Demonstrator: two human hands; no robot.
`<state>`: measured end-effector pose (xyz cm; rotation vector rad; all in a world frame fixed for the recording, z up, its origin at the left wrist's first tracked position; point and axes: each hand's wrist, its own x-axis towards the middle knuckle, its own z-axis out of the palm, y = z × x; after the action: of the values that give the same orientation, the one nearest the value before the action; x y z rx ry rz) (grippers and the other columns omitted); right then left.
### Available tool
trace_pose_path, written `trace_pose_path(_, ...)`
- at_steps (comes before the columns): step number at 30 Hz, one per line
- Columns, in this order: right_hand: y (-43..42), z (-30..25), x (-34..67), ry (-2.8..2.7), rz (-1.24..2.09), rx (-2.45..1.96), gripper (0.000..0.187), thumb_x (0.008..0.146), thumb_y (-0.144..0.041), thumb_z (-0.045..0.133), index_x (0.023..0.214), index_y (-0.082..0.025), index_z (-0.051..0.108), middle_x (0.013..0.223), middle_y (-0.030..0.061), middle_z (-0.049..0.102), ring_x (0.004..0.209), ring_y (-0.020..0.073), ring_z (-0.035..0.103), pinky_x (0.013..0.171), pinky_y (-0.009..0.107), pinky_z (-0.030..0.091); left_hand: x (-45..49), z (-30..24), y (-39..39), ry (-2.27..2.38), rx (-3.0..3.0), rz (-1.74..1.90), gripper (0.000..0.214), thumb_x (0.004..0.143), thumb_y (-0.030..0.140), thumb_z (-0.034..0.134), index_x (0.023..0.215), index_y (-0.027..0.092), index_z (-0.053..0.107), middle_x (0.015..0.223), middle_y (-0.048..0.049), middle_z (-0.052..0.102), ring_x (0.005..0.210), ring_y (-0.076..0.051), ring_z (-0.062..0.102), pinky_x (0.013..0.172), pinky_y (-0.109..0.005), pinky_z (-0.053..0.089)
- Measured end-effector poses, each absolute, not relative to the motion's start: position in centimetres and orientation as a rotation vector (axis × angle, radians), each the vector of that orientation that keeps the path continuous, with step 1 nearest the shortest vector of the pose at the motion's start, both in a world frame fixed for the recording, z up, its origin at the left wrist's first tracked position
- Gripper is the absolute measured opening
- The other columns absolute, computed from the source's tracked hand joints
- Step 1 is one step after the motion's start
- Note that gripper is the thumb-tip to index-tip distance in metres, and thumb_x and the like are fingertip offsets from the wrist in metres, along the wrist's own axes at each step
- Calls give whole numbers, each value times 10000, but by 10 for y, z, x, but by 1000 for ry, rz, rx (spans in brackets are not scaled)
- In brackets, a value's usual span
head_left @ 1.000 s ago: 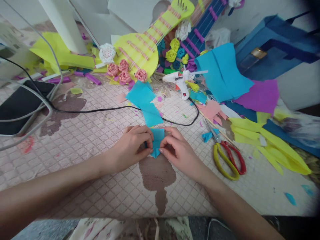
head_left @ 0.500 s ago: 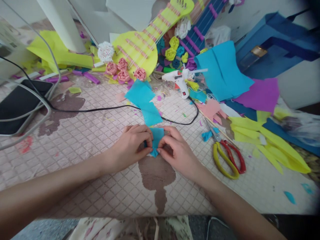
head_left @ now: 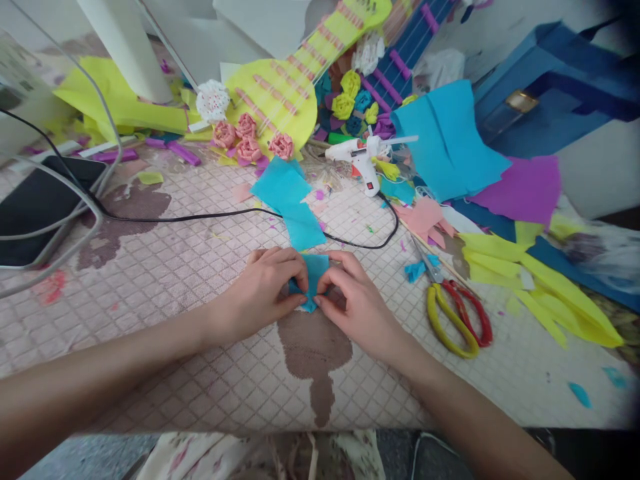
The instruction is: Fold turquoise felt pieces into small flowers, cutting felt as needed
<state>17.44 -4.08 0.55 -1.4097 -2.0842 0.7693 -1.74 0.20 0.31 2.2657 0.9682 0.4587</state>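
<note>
Between my two hands is a small piece of blue crepe paper (head_left: 316,270), pinched and folded at its near end. My left hand (head_left: 275,283) is closed on its left side, thumb and fingertips together. On the right side, my right hand (head_left: 347,290) pinches the paper with thumb and forefinger. Just beyond my fingers lie more blue paper pieces (head_left: 303,225), crossed by a black cord (head_left: 200,219). Scissors (head_left: 453,313) with one yellow and one red handle rest to the right of my right hand.
A white glue gun (head_left: 363,160) lies beyond my hands, near a yellow paper guitar (head_left: 280,100) and pink paper roses (head_left: 247,137). Blue sheets (head_left: 450,143), purple paper (head_left: 525,190) and yellow strips (head_left: 540,280) are at right. A dark tablet-like device (head_left: 40,207) lies left under cables.
Very little differs. The pinched near end of the blue paper has shifted slightly between my fingertips, and both hands stay in place.
</note>
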Motion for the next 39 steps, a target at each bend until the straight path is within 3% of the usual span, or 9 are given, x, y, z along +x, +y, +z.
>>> trace_pose_path(5,-43,6,174,-2089,786,-1407,175,792,-34,536,822,-206,527,1259,73,414,1030,179,547,839,327,496,-18,4,2,941,2255,443,73,788,114,622,802,180,595,896,-7,578,935,-202,528,853,-377,335)
trace_pose_path(11,-44,5,175,-2117,764,-1391,157,816,-63,527,863,-209,565,1248,77,426,1192,205,463,916,331,470,-20,5,-1,931,2272,444,105,819,111,574,783,193,629,928,-7,574,945,-194,525,863,-378,324)
trace_pose_path(23,-43,6,175,-2122,785,-1399,125,823,-93,532,862,-209,556,1245,85,428,1167,200,479,926,351,472,-18,1,-5,988,2377,444,42,793,164,596,829,186,595,971,-30,572,948,-222,517,838,-390,352)
trace_pose_path(31,-44,11,179,-2164,884,-1396,168,779,-115,581,918,-208,561,1295,100,396,1310,235,353,1022,394,409,-17,-1,-7,985,2402,467,34,799,166,578,826,182,589,969,-32,569,939,-219,512,844,-395,354)
trace_pose_path(39,-46,7,174,-2135,800,-1450,169,765,-105,586,881,-217,535,1240,92,427,1268,229,393,992,402,429,-18,0,-6,995,2403,448,32,803,168,572,828,182,585,962,-31,564,937,-216,509,844,-389,353)
